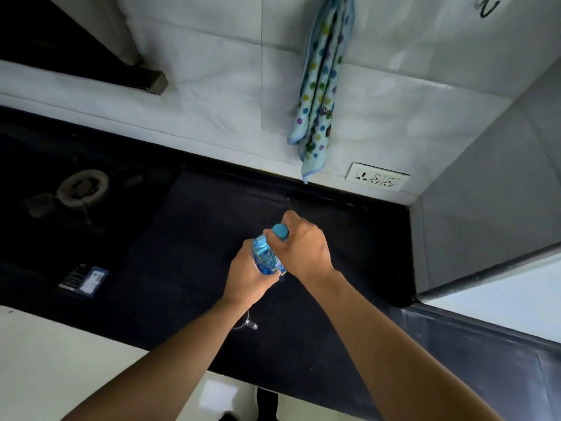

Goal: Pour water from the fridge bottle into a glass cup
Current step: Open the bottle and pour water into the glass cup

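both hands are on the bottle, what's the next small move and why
Probably twist the cap off with the right hand while the left hand steadies the bottle. The cap is on, the right hand's fingers curl round it, and the left hand grips the bottle's body. The glass cup, partly hidden under the left forearm, stands on the counter.

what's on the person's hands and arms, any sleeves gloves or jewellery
Nothing worn shows. The left hand and right hand are bare, with no gloves, and no rings or watch visible. The left forearm and right forearm are uncovered down to the frame's bottom edge; no sleeve in view.
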Tool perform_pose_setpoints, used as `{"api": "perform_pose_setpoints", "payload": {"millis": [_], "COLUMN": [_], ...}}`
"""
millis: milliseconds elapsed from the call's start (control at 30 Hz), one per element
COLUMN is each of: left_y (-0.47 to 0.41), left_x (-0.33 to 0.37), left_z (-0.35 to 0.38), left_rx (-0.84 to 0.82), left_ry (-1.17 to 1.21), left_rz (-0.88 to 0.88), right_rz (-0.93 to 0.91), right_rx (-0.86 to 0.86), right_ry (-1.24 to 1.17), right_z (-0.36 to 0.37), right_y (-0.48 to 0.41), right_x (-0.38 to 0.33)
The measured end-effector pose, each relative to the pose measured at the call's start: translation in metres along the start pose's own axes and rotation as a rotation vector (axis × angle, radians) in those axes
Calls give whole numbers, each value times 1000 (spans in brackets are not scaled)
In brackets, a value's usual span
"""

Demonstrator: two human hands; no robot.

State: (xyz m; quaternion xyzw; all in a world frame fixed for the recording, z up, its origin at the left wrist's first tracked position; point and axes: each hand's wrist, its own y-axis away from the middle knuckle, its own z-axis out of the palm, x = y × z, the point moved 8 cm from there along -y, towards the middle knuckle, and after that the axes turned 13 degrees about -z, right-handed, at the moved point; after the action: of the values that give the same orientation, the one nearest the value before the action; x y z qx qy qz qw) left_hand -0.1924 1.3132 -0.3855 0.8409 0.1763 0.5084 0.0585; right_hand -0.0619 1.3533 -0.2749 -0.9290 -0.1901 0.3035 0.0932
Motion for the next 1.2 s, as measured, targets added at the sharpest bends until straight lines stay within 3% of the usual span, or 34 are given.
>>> {"api": "perform_pose_setpoints", "payload": {"millis": [200,500,667,767,867,1000,1100,1200], "left_y": [27,65,65,58,52,46,42,38], "left_x": [34,74,78,71,56,40,32,25], "left_z": [-49,-145,-183,-201,-215,-228,-236,-242], "left_rx": [15,-24,-76,-158,-229,-227,-248,-367], "left_ry": [-12,-50,-84,-111,-137,-163,-170,-146], "left_rz": [57,150,218,252,252,251,255,266], "right_rz": [-215,-561,-617,-677,-551,-138,46,-25], "right_rx": [-86,-224,-295,-446,-481,-319,-228,-217], "right_ry": [-97,-50,-10,-111,-11,430,410,309], "right_z": [-39,-87,-84,-72,-59,-37,-24,-23], "right_y": [-18,-34,-42,-40,-44,-48,-41,-34], "right_x": [-54,-170,-209,-229,-233,-226,-231,-248]}}
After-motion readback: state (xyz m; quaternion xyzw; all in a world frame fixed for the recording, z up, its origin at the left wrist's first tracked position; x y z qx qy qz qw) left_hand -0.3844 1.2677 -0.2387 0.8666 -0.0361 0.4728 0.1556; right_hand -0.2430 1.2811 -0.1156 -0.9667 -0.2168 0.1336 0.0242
